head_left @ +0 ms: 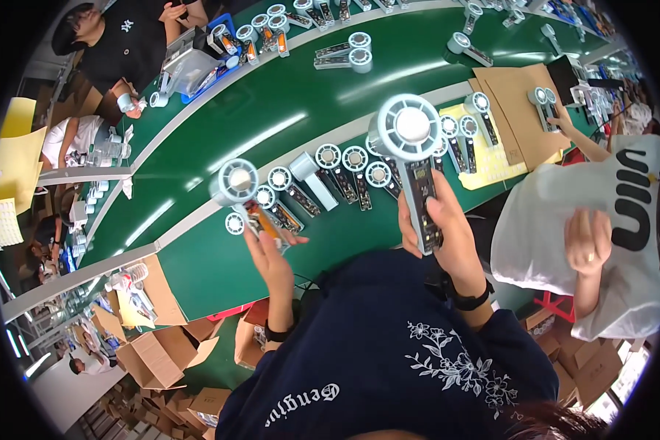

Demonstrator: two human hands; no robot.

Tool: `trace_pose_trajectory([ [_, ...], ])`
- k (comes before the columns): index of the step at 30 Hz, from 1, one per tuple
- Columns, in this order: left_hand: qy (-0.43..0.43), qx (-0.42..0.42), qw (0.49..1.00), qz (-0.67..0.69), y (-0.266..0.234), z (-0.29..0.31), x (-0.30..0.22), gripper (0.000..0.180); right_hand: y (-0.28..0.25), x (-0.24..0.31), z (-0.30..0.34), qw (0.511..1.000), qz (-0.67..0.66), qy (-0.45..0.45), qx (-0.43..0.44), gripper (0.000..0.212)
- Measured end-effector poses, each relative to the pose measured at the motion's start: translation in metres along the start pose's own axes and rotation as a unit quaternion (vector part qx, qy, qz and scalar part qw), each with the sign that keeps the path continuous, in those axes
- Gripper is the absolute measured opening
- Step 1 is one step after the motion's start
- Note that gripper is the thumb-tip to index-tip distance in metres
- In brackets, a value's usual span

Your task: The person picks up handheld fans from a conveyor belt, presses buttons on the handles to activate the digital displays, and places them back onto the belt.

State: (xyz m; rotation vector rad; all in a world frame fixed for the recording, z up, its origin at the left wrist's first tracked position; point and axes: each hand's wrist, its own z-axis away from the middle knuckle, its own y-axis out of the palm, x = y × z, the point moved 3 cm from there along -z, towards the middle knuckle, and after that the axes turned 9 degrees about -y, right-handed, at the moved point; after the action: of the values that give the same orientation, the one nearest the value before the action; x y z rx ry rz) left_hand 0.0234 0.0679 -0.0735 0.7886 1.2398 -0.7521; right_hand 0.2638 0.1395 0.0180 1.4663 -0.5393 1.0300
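My right hand (451, 231) is wrapped round the open handle of a light blue handheld fan (419, 191), raised above the bench. Its round grille with a white centre faces up, and a dark circuit board shows along the handle. My left hand (273, 262) grips the lower handle of a second handheld fan (260, 218), slightly blurred, with an orange part inside. Between my hands, several similar fans (355, 160) lie in a row on the green bench, mostly with their handles open. One fan (314, 180) among them lies with its smooth casing upward.
A green conveyor belt (271, 139) carrying fans runs beyond the bench. On the right, yellow sheets (491, 165) and cardboard (521, 110) lie beside a co-worker in a grey shirt (565, 227). Another person (128, 44) works across the belt. Cardboard boxes (158, 359) stand at lower left.
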Motion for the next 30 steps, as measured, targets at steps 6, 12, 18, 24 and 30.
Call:
trace_pose_trajectory([
  [6,-0.135,0.064,0.987,0.052,0.013,0.018,-0.011,0.048,0.015,-0.011,0.031,1.000,0.011,-0.008,0.011,0.047],
  [12,-0.106,0.113,0.987,0.049,0.039,0.021,-0.031,0.050,0.008,-0.017,0.032,0.999,-0.017,-0.010,0.034,0.042],
  [18,-0.107,0.124,0.986,0.020,0.047,0.020,-0.035,0.047,0.016,-0.029,0.038,0.999,0.040,-0.029,-0.005,0.044],
  [24,-0.100,0.143,0.984,0.024,0.040,0.008,-0.028,0.047,0.014,-0.045,0.030,1.000,0.012,-0.023,0.005,0.041],
  [30,-0.118,0.107,0.984,0.076,0.042,0.015,-0.041,0.049,0.016,-0.051,0.026,0.999,-0.013,0.005,0.030,0.040],
])
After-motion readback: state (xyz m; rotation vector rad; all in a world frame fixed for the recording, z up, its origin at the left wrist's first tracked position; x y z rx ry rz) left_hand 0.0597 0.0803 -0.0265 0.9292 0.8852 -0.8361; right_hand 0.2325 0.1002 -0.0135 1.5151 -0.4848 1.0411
